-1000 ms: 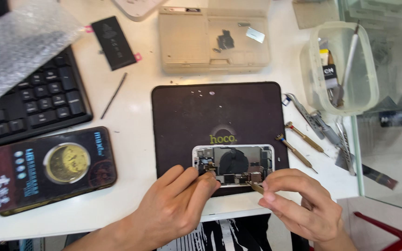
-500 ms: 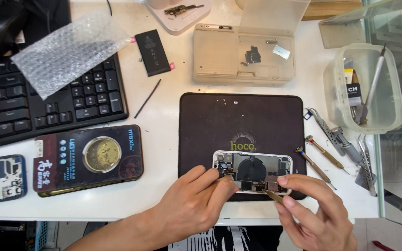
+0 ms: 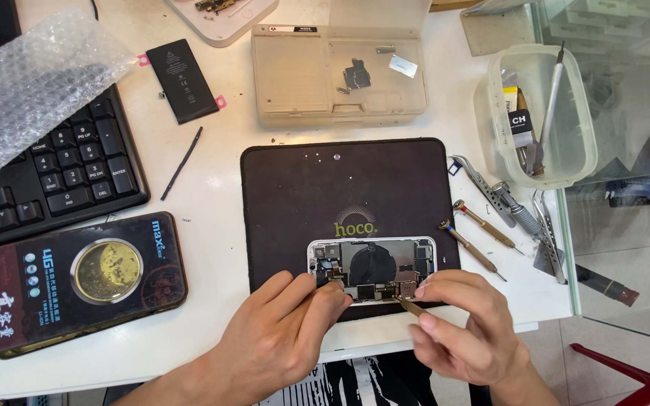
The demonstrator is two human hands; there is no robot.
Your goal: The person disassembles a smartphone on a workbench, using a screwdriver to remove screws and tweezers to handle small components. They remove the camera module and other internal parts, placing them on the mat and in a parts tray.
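Opened white-framed phone chassis, internals exposed with a dark round coil at centre, lies flat on the near edge of the dark rectangular work mat, which sits mid-bench toward the front edge of the white bench. Left hand rests on the mat's near-left corner, fingers curled and pressing on the chassis's lower-left end, steadying it. Right hand at the chassis's lower-right end, fingers pinched shut on a thin brass-coloured screwdriver; tip touches the board near the bottom edge. Two more brass-handled screwdrivers lie just right of the mat, steel tweezers beside them. Clear plastic tub holding tools stands at the bench's right edge. Beige compartment parts tray sits behind the mat, small metal parts inside. Black flat phone battery and bubble wrap sheet toward the back-left; black keyboard at the left edge; dark packaged box with a gold disc at the front-left.
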